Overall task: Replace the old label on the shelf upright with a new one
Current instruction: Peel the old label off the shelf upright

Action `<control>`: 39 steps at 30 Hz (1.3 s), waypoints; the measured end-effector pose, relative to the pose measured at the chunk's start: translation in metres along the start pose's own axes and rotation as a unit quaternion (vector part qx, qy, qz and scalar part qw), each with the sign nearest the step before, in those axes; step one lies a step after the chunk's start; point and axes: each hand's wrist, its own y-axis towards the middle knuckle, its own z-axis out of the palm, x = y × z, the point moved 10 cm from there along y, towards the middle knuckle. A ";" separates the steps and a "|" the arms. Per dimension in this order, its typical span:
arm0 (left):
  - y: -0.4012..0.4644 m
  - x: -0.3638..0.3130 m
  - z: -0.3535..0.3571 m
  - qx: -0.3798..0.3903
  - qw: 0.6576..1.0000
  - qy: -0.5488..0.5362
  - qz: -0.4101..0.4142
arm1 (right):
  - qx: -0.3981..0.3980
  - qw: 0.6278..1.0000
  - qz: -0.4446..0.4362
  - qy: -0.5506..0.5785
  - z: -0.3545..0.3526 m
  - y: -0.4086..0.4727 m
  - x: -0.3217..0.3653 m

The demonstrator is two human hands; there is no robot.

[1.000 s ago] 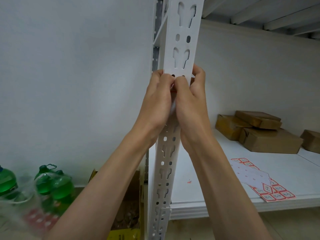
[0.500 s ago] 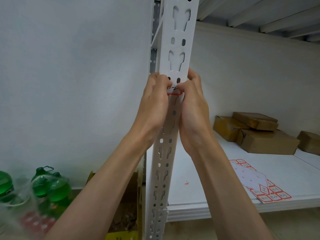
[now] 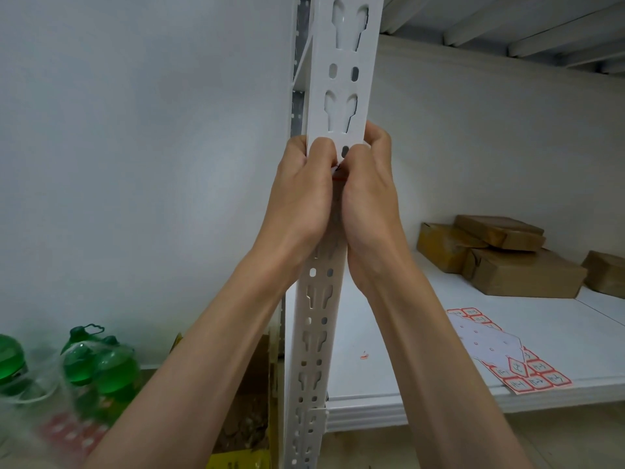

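Both hands, left hand (image 3: 297,194) and right hand (image 3: 370,194), pinch the red-edged label (image 3: 339,176) against the shelf upright (image 3: 341,79).

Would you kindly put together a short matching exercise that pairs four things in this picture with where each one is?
Things:
1. label
2. sticker sheet
3. brown parcels
4. green bottles

Places:
A. far right, at the back of the shelf board
B. lower left, beside the shelving
C. between both thumbs on the upright
D. front edge of the shelf board

Pairs: 1-C, 2-D, 3-A, 4-B
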 end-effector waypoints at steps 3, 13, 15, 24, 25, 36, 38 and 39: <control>0.000 -0.001 -0.001 -0.002 1.000 0.007 -0.003 | 0.002 1.000 -0.001 0.003 0.000 0.000 -0.001; 0.000 0.004 -0.001 0.005 1.000 0.004 -0.011 | 0.006 0.994 0.042 0.103 -0.004 -0.002 -0.012; 0.000 0.004 -0.002 0.005 1.000 0.011 -0.012 | 0.001 0.989 0.047 0.138 -0.006 -0.002 -0.014; 0.003 0.004 -0.002 0.001 1.000 0.028 -0.005 | 0.015 0.986 0.046 0.160 -0.007 -0.002 -0.018; 0.002 0.004 -0.002 0.002 1.000 0.027 -0.004 | 0.015 0.988 0.045 0.150 -0.007 -0.002 -0.018; 0.003 0.008 0.001 0.038 0.999 -0.009 -0.008 | -0.026 0.999 -0.022 -0.030 -0.001 -0.003 0.002; 0.003 0.008 0.001 0.041 0.999 -0.016 -0.009 | -0.037 0.998 -0.024 -0.033 -0.001 -0.003 0.003; 0.003 0.008 0.001 0.043 0.999 -0.017 -0.009 | -0.041 0.998 -0.024 -0.035 0.000 -0.003 0.003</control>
